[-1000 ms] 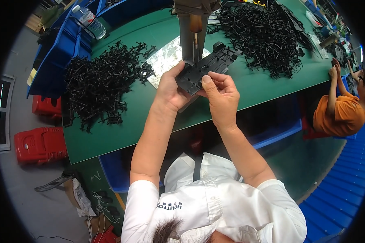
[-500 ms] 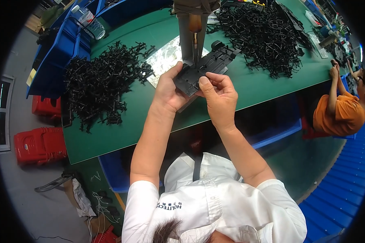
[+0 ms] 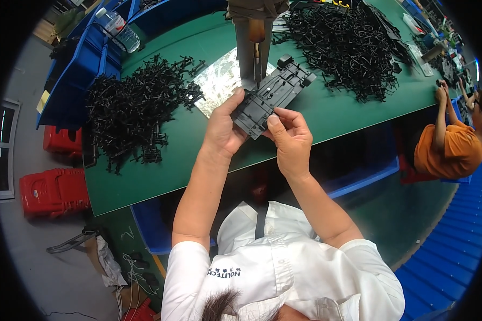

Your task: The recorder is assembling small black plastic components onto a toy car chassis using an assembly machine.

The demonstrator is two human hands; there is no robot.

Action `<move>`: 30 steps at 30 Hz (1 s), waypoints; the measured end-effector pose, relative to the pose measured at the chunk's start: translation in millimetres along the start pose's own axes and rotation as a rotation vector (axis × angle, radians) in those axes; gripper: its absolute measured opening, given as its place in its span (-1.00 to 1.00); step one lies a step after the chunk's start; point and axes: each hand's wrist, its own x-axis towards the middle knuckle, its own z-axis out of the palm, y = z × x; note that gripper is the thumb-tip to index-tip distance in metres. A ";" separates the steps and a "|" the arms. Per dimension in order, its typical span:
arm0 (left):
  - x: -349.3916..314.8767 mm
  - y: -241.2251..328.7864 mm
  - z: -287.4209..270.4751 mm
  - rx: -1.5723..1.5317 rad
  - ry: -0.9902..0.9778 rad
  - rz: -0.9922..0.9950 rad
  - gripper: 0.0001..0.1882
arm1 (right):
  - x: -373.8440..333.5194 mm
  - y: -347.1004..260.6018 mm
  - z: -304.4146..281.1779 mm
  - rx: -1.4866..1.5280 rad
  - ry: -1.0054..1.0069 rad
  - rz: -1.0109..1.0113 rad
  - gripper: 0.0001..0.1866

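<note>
A black plastic toy car chassis [image 3: 273, 97] with small wheels at its far end is held between my hands, its ribbed face turned up. My left hand [image 3: 224, 125] grips its near left edge, the thumb lying along that side. My right hand [image 3: 291, 138] pinches its near right edge between thumb and bent fingers. Just above the chassis hangs the thin metal rod [image 3: 257, 67] of an upright machine [image 3: 245, 48]. I cannot tell whether the rod tip touches it.
Piles of small black plastic parts lie at left [image 3: 134, 109] and right [image 3: 348, 48] on the green table [image 3: 198, 174]. A shiny metal plate [image 3: 211, 80] lies beneath the machine. Blue bins [image 3: 83, 75], a water bottle [image 3: 120, 32] and red stools [image 3: 53, 192] stand left. An orange-clad person [image 3: 447, 147] works at right.
The chassis has tilted, so more of its ribbed face and its wheels show. Its near end has shifted slightly toward me, my right hand with it.
</note>
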 end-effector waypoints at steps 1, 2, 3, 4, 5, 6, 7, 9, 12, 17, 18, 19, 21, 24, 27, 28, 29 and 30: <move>-0.8 0.0 -0.6 0.017 -0.013 0.003 -0.67 | -0.7 0.8 -0.4 0.015 -0.001 0.003 -0.72; -1.5 -0.1 -0.9 0.034 -0.025 0.006 -0.67 | -1.1 1.7 -0.9 0.017 0.000 0.002 -0.72; -2.2 0.3 0.0 0.036 -0.026 0.006 -0.67 | -1.4 2.4 -1.3 0.020 0.001 0.006 -0.71; -3.2 1.1 1.8 0.040 -0.044 0.006 -0.67 | -1.6 2.8 -1.5 0.023 0.002 0.009 -0.71; -4.5 2.0 3.0 0.043 -0.060 0.009 -0.66 | -2.1 2.8 -0.9 0.026 0.000 0.010 -0.71; -5.3 2.5 3.5 0.044 -0.059 0.010 -0.66 | -2.6 2.8 -0.3 0.023 0.002 0.016 -0.71; -5.9 2.9 3.8 0.060 -0.047 0.014 -0.66 | -2.8 2.7 0.3 0.021 0.004 0.021 -0.71; -5.6 3.2 5.6 0.076 -0.038 0.016 -0.65 | -2.1 1.7 1.2 0.024 0.010 0.029 -0.71; -5.9 4.8 9.2 0.087 0.003 0.029 -0.65 | -0.2 1.7 2.8 0.027 0.014 0.041 -0.71; -2.6 11.1 10.7 0.115 0.051 0.027 -0.66 | 4.7 2.9 7.2 0.029 0.016 0.032 -0.71; -1.8 12.1 9.4 0.115 0.052 0.027 -0.66 | 5.4 2.9 8.8 0.023 0.017 0.029 -0.71; -0.5 13.1 7.7 0.110 0.046 0.025 -0.67 | 6.1 2.7 10.1 0.017 0.018 0.026 -0.70; 1.9 14.5 6.1 0.103 0.041 0.022 -0.68 | 8.1 2.1 11.6 0.015 0.017 0.021 -0.70; 4.2 17.5 5.8 0.065 0.036 0.015 -0.73 | 9.9 1.6 13.9 0.013 0.015 0.013 -0.70; 5.8 18.9 6.4 0.061 0.050 0.005 -0.73 | 10.7 0.0 16.6 0.001 0.022 0.008 -0.69; 5.9 18.9 7.4 0.081 0.061 0.012 -0.72 | 10.9 -0.4 17.1 -0.009 0.028 0.007 -0.69; 6.0 18.9 7.8 0.102 0.072 0.021 -0.71 | 11.2 -0.4 17.1 -0.010 0.028 0.007 -0.69; 6.4 19.1 7.4 0.101 0.072 0.020 -0.71 | 11.6 -0.3 17.1 -0.010 0.026 0.006 -0.69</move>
